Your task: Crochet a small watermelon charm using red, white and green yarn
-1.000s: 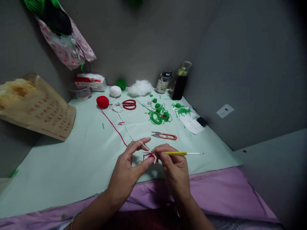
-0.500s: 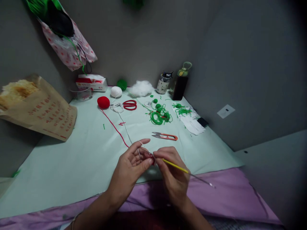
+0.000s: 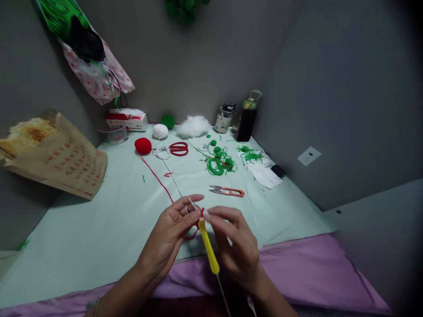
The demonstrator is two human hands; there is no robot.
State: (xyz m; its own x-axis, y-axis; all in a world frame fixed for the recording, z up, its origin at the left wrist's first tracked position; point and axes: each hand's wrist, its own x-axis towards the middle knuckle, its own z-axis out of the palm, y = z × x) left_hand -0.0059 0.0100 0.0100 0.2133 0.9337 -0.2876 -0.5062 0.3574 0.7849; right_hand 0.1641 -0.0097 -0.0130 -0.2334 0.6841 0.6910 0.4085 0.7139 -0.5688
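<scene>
My left hand [image 3: 170, 226] is closed on a small red crocheted piece [image 3: 202, 213], with white yarn [image 3: 172, 175] running over its raised index finger. A crochet hook [image 3: 209, 248] with a yellow handle slants down from the piece, its handle outside my right hand's grasp. My right hand [image 3: 236, 242] has its thumb and index finger pinched at the piece's right edge; the exact contact is too small to make out. Red yarn [image 3: 158, 178] leads from a red ball [image 3: 143, 145] to my left hand. The hook's tip is hidden at the piece.
Orange thread snips [image 3: 227, 191] lie beyond my hands. Farther back are red-handled scissors [image 3: 179, 149], a white yarn ball [image 3: 160, 130], white stuffing [image 3: 194, 126] and green yarn pieces [image 3: 216, 166]. A paper bag [image 3: 72, 165] stands left; a bottle [image 3: 247, 119] stands at the back right.
My right hand has let go of the hook's yellow handle, which has swung from pointing right to pointing down toward me. The right fingers are now at the crocheted piece.
</scene>
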